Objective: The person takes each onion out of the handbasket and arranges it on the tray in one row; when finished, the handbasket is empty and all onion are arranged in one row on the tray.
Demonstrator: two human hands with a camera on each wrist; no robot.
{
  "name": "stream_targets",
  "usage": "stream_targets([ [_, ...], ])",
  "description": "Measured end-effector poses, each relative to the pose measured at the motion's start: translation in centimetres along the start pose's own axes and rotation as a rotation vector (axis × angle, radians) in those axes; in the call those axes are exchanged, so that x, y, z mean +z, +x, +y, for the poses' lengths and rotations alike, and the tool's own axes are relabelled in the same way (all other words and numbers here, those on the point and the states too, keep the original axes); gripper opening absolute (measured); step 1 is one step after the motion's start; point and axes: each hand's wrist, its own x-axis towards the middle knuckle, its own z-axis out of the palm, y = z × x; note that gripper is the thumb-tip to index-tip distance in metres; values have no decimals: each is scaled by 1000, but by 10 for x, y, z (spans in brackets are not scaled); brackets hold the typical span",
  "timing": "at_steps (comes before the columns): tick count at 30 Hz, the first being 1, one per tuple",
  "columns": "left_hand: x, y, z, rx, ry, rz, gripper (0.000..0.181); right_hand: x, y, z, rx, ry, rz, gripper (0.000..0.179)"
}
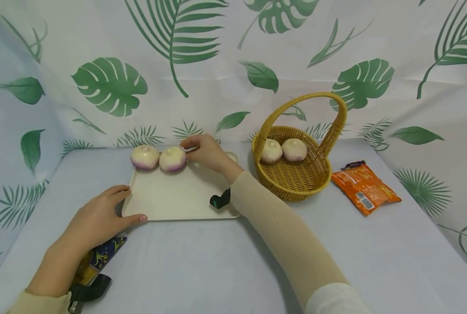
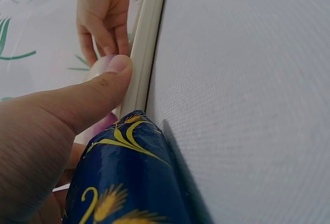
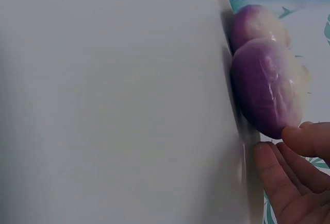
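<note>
Two purple-and-white turnips, a left one (image 1: pixel 144 157) and a right one (image 1: pixel 173 159), sit side by side at the back left of a cream tray (image 1: pixel 178 200). My right hand (image 1: pixel 207 155) is at the right turnip's side, fingers extended and not wrapped round it. In the right wrist view its thumb tip (image 3: pixel 296 137) meets the turnip's lower end, while the other fingers lie by the tray's rim. My left hand (image 1: pixel 97 218) spans the tray's front left corner, thumb (image 2: pixel 116 69) along the front rim and fingers at the left edge.
A wicker basket (image 1: pixel 292 187) with a tall handle holds two more turnips (image 1: pixel 294 150), right of the tray. Farther right lies an orange snack bag (image 1: pixel 366 187). Under my left wrist is a dark blue packet with yellow wheat print (image 1: pixel 105 253). A leaf-patterned cloth hangs behind.
</note>
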Motion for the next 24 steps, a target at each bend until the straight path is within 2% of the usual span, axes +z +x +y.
stream_targets([
  [8,1,1,1,-2,1,1,114,-2,-2,5,-7,21,-10,41],
  [18,1,0,1,-14,2,-9,113,-8,-12,-3,11,42,-7,42],
  [24,1,0,1,-13,-4,-10,113,-7,-22,-11,-54,2,-9,42],
])
